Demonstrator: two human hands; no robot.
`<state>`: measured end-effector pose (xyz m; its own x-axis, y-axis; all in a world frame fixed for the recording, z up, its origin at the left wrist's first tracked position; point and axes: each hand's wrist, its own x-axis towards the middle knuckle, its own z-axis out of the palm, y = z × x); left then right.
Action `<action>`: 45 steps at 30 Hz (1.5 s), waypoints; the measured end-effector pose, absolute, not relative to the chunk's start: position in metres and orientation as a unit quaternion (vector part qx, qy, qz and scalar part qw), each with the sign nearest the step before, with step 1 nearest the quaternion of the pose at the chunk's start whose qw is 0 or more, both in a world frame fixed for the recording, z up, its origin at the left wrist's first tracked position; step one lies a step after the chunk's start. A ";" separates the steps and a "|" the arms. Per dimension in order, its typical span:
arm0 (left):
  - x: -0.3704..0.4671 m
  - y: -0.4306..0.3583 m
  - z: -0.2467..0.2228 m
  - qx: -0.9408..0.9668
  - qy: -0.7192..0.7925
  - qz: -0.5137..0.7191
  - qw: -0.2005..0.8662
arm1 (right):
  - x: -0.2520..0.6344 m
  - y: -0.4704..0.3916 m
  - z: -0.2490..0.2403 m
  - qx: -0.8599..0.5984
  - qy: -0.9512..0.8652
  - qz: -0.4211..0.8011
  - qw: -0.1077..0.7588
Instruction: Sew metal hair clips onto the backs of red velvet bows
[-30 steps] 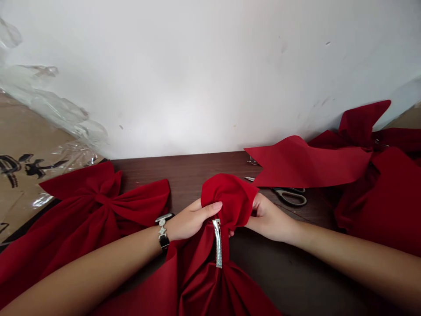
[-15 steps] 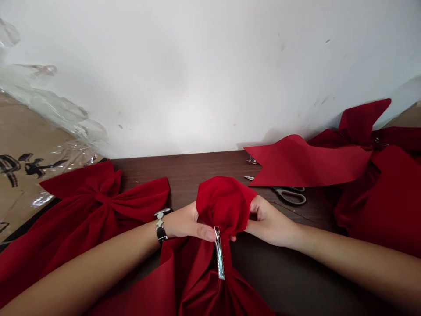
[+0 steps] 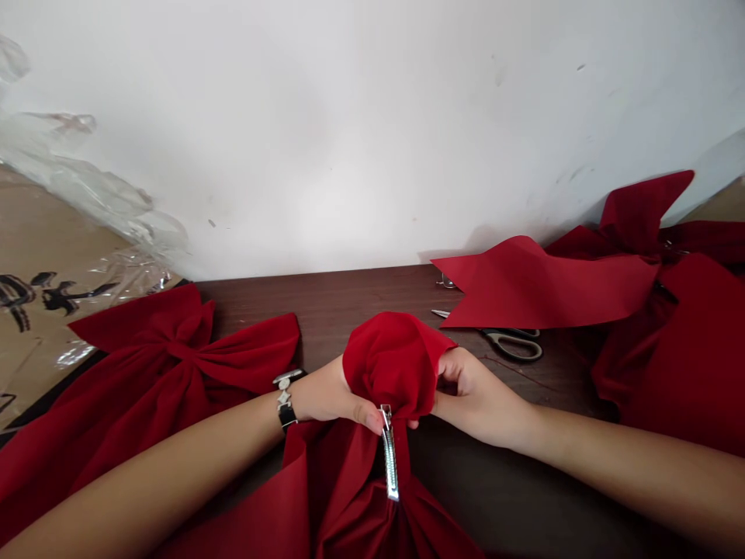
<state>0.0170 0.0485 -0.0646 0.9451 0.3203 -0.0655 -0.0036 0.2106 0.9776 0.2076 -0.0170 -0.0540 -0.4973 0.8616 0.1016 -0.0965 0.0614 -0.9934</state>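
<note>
A red fabric bow [image 3: 391, 361] is held between my two hands at the centre front, its upper loop bunched and rounded. My left hand [image 3: 337, 396] grips it from the left, thumb lying against a silver metal hair clip [image 3: 389, 454] on the bow's middle. From the right, my right hand [image 3: 474, 396] is closed on the loop's edge, with some fingers hidden behind the cloth. Below the clip, the rest of the bow spreads in folds toward me.
Another red bow [image 3: 183, 349] lies at left, beside a cardboard box [image 3: 52, 233] with clear plastic. Scissors [image 3: 512, 344] lie partly under a red tail [image 3: 541, 283] at right, near more red bows [image 3: 687, 349]. A white wall [image 3: 349, 140] rises behind the brown table [image 3: 326, 299].
The bunched loop has shifted slightly left and looks rounder. The clip sits a touch lower. Both hands keep their hold.
</note>
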 end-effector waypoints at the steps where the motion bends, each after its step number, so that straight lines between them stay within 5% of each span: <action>1: 0.017 0.049 -0.065 0.623 0.125 0.106 0.765 | 0.207 -0.017 -0.054 -0.314 -0.611 0.611 0.393; 35: 0.022 0.047 -0.061 0.631 0.126 0.128 0.754 | 0.208 -0.017 -0.063 -0.310 -0.583 0.633 0.405; 45: 0.013 0.048 -0.069 0.678 0.219 0.253 0.655 | 0.217 -0.011 -0.057 -0.301 -0.734 0.437 0.425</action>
<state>0.0130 0.0476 -0.0691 0.7760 0.6283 0.0558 -0.0342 -0.0465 0.9983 0.2173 -0.0114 -0.0575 -0.4584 0.8125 0.3602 0.0697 0.4369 -0.8968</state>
